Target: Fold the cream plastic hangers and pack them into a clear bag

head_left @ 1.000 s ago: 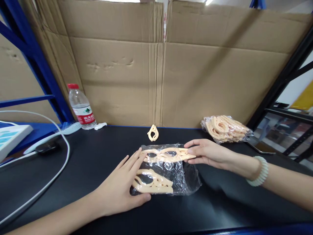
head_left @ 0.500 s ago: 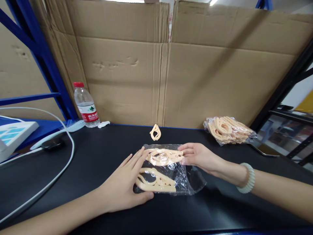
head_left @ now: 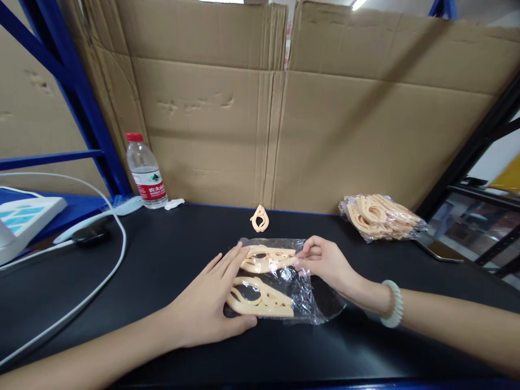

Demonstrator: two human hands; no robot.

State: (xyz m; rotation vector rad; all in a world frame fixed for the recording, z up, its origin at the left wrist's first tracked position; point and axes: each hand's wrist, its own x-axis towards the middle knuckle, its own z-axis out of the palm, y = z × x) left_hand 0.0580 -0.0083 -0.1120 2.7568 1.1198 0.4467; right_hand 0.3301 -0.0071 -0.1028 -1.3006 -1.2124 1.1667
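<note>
A clear plastic bag lies flat on the black table with cream folding hangers inside. One hanger lies at the near side of the bag, and more cream pieces lie at its far side. My left hand rests spread over the bag's left edge, fingers apart. At the far right part of the bag, my right hand has its thumb and fingers pinched on the plastic beside the ends of the far pieces. A small folded cream hanger lies beyond the bag.
A packed bag of cream hangers sits at the back right, beside a flat phone-like object. At the left are a water bottle, white cables, a black plug and a white power strip. Cardboard stands behind.
My right hand has shifted slightly left, and its fingers have curled into a pinch on the bag. The far pieces' ends show more to the left. My left hand stays spread on the bag.
</note>
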